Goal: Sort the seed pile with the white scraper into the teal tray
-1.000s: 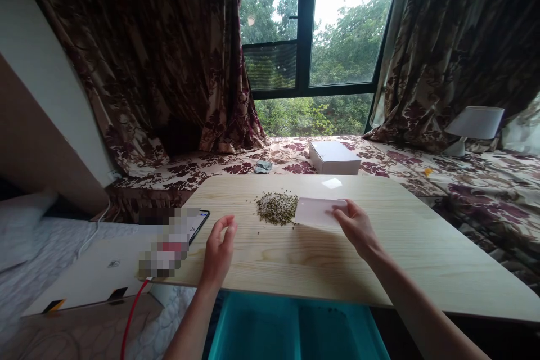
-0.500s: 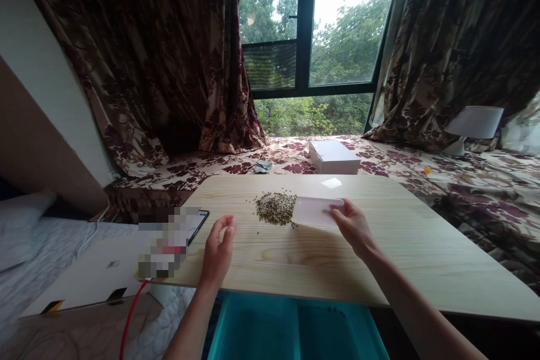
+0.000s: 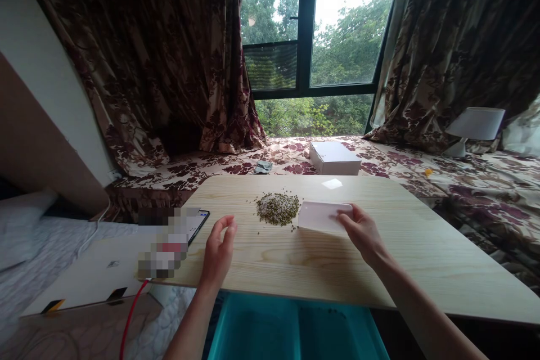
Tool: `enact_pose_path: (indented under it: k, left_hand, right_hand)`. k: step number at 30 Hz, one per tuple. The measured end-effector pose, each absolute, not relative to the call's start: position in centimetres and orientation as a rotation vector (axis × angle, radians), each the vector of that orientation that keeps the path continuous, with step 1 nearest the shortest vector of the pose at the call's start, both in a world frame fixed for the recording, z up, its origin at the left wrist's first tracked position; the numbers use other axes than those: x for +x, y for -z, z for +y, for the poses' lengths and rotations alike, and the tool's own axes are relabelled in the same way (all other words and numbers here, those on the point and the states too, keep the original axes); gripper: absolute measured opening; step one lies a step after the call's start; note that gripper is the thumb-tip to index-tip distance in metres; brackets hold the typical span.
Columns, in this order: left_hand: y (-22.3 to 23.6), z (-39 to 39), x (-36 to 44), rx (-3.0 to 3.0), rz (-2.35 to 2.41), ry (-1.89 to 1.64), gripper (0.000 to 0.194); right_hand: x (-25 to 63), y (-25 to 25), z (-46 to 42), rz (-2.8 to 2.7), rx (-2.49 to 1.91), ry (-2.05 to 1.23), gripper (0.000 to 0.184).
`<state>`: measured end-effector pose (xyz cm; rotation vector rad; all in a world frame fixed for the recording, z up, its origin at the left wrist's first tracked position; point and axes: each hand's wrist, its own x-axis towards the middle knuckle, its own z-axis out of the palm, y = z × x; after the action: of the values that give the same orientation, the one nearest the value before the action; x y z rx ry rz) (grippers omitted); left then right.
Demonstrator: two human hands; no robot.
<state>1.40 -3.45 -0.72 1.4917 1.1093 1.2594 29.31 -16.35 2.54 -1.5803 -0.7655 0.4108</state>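
My right hand (image 3: 366, 234) grips a thin white rectangular card (image 3: 320, 216) by its right end, thumb on the near side. The card is held tilted over the table, and its left edge is just right of a pile of small greenish grains (image 3: 277, 208) mixed with white ones. A few grains lie loose around the pile. Left of the pile, my left hand (image 3: 218, 250) rests above the table near its front edge. Its fingers are loosely curled, the thumb slightly apart, and nothing shows in them.
A pale wooden table (image 3: 405, 259) spans the middle. A phone (image 3: 198, 226), partly blurred out, lies at its left edge by a red cable (image 3: 131, 315). Below the front edge is a teal divided bin (image 3: 257, 326). A white box (image 3: 335, 157) and a lamp (image 3: 475, 124) stand behind.
My right hand has drawn the card a little to the right and toward me, away from the pile. My left hand has stayed in place.
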Motion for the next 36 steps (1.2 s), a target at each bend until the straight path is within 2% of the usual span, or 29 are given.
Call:
enact_pose_path:
  k: [36]
  left_hand:
    - [1.2,-3.1,1.3,1.499,1.108,-1.259,0.043]
  right_hand:
    - [27.3,-2.6,-13.7,-0.834,-1.478,-0.522,0.013]
